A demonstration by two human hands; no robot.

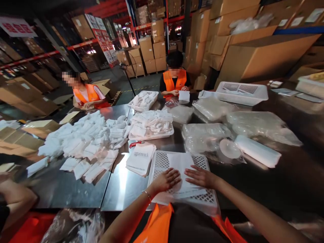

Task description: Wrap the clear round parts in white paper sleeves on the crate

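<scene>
Both hands lie flat, fingers spread and gripping nothing, on a white sheet (180, 168) that rests on a white perforated tray (202, 161) at the near edge of the metal worktop (121, 189). The left hand (167, 180), with a thin bracelet (147, 195) at its wrist, presses the sheet's lower left part; the right hand (201, 177) sits just beside it at 3 o'clock, the fingertips of the two nearly meeting.

At 9 o'clock of the tray, just beside it, lies a small stack of printed white bags (141, 158), with a red-handled tool (133, 144) at the stack's 12 o'clock. Further out at 10 o'clock spreads a large heap of folded white packets (83, 143). At 12 o'clock of the tray stands another tray piled with packets (152, 126). At 2 o'clock lie clear plastic bags (205, 136) and a white roll (258, 151).

Across the worktop, at 12 o'clock, a person in an orange vest (174, 81) handles a white piece; another person in orange (87, 94) sits at 10 o'clock. Cardboard boxes (253, 57) fill the shelving behind.
</scene>
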